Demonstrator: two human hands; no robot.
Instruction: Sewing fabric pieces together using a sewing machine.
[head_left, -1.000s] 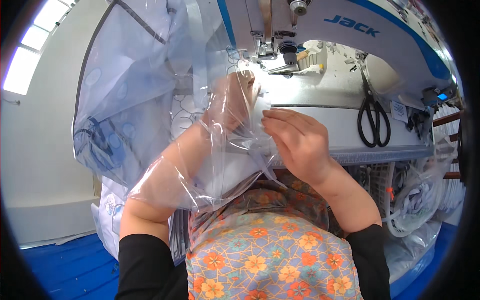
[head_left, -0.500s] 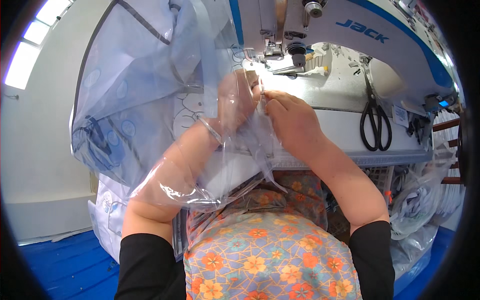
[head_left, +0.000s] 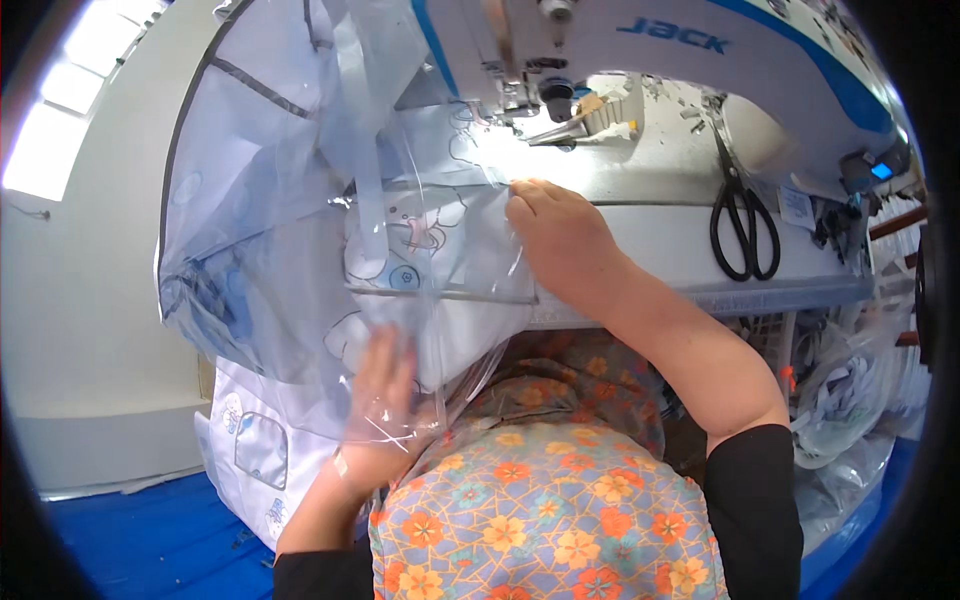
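My right hand [head_left: 562, 232] is closed, fingertips pinching the edge of a clear plastic sheet [head_left: 440, 345] just in front of the sewing machine's needle area [head_left: 515, 112]. The sheet lies over a pale fabric panel [head_left: 430, 235] printed with a cartoon animal face, which has a dark line along its lower edge. My left hand [head_left: 383, 395] is at the sheet's near edge, close to my body. It is blurred by motion, but its fingers look stretched out and seem to hold nothing. Whether it touches the sheet is unclear.
A sewing machine [head_left: 690, 60] arches over the right side of the table. Black scissors [head_left: 745, 235] lie there, with thread scraps behind. A bulky bluish fabric and plastic piece [head_left: 240, 200] spreads at left; white printed fabric [head_left: 255, 450] hangs below. Plastic bags [head_left: 840, 400] are at right.
My left hand has left the needle area and moved back toward my body, its fingers straightened. The sheet and printed panel now lie flatter and more exposed. My right hand stays near the needle.
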